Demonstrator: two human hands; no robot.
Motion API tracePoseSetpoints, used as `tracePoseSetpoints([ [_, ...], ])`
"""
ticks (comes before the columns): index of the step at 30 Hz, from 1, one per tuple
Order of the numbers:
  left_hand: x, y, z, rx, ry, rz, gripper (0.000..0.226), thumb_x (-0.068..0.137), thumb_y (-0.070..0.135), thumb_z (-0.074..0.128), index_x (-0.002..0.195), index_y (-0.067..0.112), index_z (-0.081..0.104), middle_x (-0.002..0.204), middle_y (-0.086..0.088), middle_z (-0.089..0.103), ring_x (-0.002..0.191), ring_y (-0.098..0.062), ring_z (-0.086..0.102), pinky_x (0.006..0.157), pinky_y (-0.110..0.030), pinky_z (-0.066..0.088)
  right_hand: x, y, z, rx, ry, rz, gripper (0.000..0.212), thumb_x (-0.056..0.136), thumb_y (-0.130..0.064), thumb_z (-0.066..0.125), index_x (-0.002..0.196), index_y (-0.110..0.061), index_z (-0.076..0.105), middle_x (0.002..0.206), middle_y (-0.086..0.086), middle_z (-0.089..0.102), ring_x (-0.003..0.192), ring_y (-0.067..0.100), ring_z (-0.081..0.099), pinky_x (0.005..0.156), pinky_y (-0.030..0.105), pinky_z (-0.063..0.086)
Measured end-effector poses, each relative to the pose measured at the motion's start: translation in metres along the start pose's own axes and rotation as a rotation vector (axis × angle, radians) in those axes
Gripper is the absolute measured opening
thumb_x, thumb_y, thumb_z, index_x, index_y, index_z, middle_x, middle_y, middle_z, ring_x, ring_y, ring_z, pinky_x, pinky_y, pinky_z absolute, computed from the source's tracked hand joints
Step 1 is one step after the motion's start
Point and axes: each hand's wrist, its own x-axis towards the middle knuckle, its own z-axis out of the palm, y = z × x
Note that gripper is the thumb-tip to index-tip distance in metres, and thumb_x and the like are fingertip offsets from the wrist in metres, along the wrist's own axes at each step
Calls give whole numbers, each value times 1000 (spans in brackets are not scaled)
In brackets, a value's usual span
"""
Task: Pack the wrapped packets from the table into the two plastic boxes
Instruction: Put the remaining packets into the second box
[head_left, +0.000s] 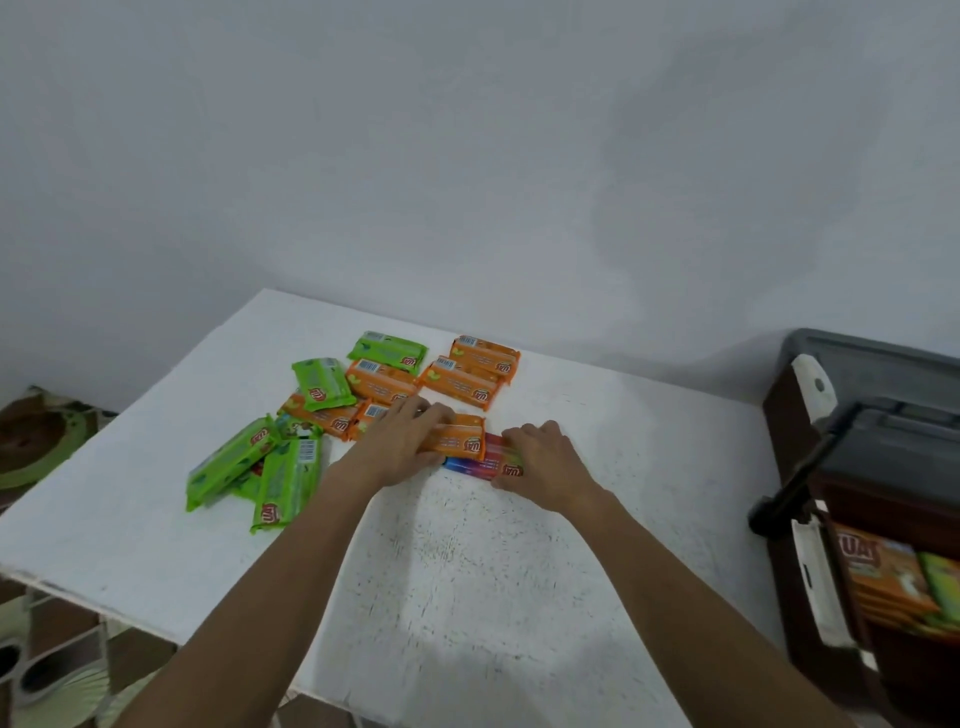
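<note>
Nearby at 3 o'clock, plastic boxes (893, 499), one holding packets; ahead at 12, left hand (400, 441) curled round orange packet (460, 439), right hand (545, 462) gripping multicoloured packet (485, 460); beyond, 10 to 12, loose packets (382, 383); likely light, slick, crushable; best pinched across narrow sides.

Table (467, 582): white top, matt, rough and finely speckled.
Green packets (228, 462): thin plastic film wrap, glossy, creased, ends crimped.
Orange packets (462, 384): the same printed film, glossy, lightly wrinkled.
Near orange packet (460, 439): glossy film, smooth face.
Multicoloured packet (488, 460): glossy film with striped print.
Far plastic box (779, 410), right: dark brown plastic wall, smooth with a slight sheen; grey matt lid; white plastic latch.
Near plastic box (893, 499), right: the same brown plastic and grey lid, through which glossy wrappers show.
Wall (467, 156): pale, smooth, matt.
</note>
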Motion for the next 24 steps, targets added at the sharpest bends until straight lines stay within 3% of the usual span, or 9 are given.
tracePoseSetpoints([
  [4, -11, 2, 1, -12, 32, -45, 68, 90, 43, 60, 147, 26, 29, 138, -8, 38, 124, -26, 42, 99, -39, 42, -5, 14, -6, -152, -112, 2, 74, 82, -58, 66, 140, -20, 40, 133, 6, 50, 119, 20, 44, 98, 36, 40],
  [8, -21, 7, 6, -82, 94, -94, 71, 90, 38, 62, 149, 20, 28, 138, -9, 36, 123, -27, 43, 98, -38, 42, -22, 32, -15, -116, -151, 54, 77, 76, -58, 70, 136, -22, 38, 129, 4, 47, 114, 17, 42, 93, 34, 46],
  [18, -27, 78, -4, -532, 171, -150, 75, 88, 39, 65, 150, 22, 26, 134, -4, 32, 116, -16, 44, 96, -28, 40, -102, 59, -81, 220, 146, 96, 69, 75, -42, 76, 133, -23, 42, 119, -4, 50, 100, 10, 46, 81, 26, 47],
  [21, -22, 109, -3, -712, 160, -141, 73, 87, 44, 64, 148, 27, 29, 132, 1, 34, 118, -16, 44, 92, -34, 50, -135, 71, -104, 485, 237, 113, 60, 79, -28, 76, 130, -23, 45, 116, -7, 49, 96, 11, 53, 73, 19, 48],
  [24, -17, 143, 1, -911, 112, -108, 73, 83, 53, 66, 145, 31, 35, 139, 2, 37, 123, -16, 48, 82, -28, 51, -166, 88, -120, 685, 280, 129, 58, 82, -20, 75, 131, -22, 43, 115, -12, 50, 102, 12, 56, 78, 23, 56],
])
